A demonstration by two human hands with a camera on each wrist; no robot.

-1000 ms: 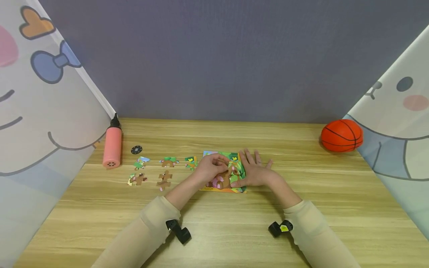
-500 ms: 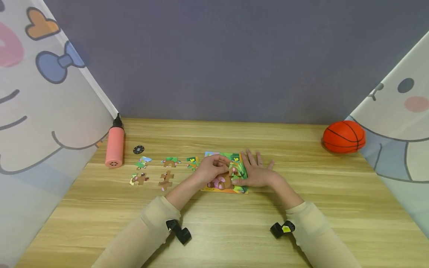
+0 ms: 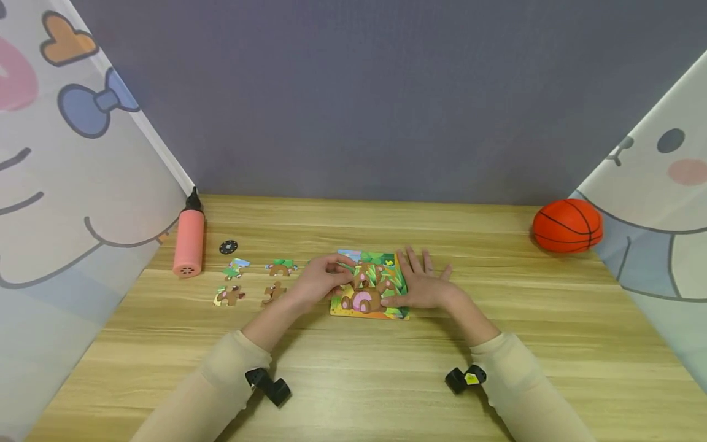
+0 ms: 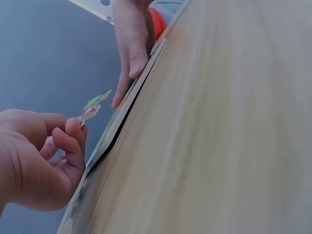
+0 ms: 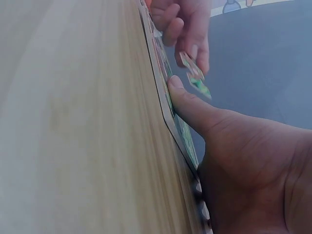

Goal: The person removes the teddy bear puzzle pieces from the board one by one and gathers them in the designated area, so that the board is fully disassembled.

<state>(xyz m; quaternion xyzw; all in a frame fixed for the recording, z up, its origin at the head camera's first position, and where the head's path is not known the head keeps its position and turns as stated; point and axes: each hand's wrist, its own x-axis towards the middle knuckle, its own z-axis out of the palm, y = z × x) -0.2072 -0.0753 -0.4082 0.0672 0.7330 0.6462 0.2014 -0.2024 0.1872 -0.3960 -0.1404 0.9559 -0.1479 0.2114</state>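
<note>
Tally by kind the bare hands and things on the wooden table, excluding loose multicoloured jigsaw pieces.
Bare hands (left hand, right hand): 2
Colourful rectangular jigsaw board: 1
Pink cylindrical bottle: 1
Round black chip: 1
Round red basketball: 1
Total: 6

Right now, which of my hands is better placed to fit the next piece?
Your left hand, most likely: it pinches a puzzle piece raised off the puzzle board, and other loose pieces lie on its side. Your right hand rests spread at the board's right edge, seemingly better for steadying.
</note>
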